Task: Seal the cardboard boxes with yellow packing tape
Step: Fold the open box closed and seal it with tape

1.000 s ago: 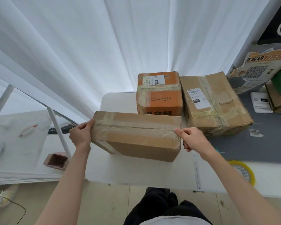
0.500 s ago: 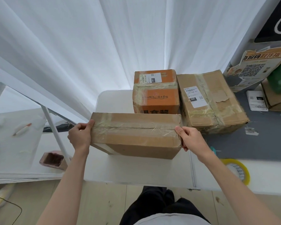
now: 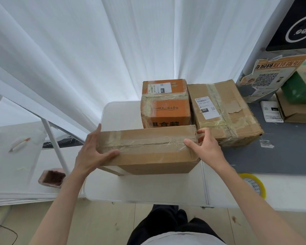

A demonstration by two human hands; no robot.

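The person holds a flat brown cardboard box (image 3: 148,147) by its two ends above the near part of the white table (image 3: 140,188). Compared with half a second ago, both grips have shifted: the left hand (image 3: 92,152) now has its thumb laid across the near top corner and its fingers spread up the left end, while the right hand (image 3: 206,147) clasps the right end with the thumb lying at the end of the taped centre seam and the fingers curled round the far corner. The box also sits closer to the orange box (image 3: 164,105) and the larger brown box (image 3: 221,112) behind it, its far edge now overlapping the orange one in the picture. Its seam already carries clear, yellowish tape, so this looks like a finished box being carried toward the sealed ones. The yellow packing tape roll (image 3: 253,184) lies untouched on the table to the right, near the right forearm.
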